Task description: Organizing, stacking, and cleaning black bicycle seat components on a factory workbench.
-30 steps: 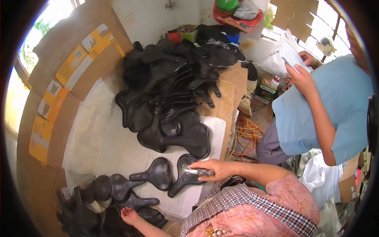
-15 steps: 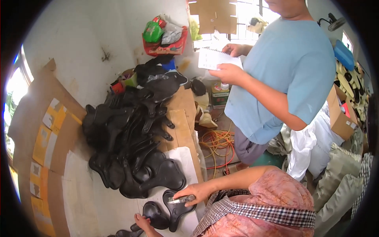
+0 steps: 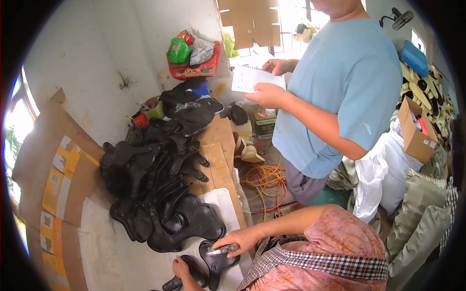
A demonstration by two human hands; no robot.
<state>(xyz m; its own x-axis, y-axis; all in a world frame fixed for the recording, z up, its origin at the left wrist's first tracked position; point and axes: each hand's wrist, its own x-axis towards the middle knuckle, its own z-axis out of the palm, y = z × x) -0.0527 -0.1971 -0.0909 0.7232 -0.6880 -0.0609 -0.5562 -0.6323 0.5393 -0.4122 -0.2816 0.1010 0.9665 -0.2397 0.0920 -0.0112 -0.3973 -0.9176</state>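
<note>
"Are the hands together?"

"Apart; the right hand (image 3: 246, 239) is wrapped around a metal-tipped hand tool (image 3: 222, 250), held over a black bicycle saddle (image 3: 219, 265); I cannot tell whether the tip touches it."

"And the left?"

"The left hand (image 3: 181, 266) is at a second saddle (image 3: 197, 275), just beside the first; its fingers are curled, though whether they grip it I cannot tell."

"What lies beyond them?"

"A heap of saddles (image 3: 154, 167) ahead of both hands; past the right one, tangled orange cord (image 3: 267, 180) and a co-worker (image 3: 340, 92) holding a spiral notepad (image 3: 256, 79)."
</note>
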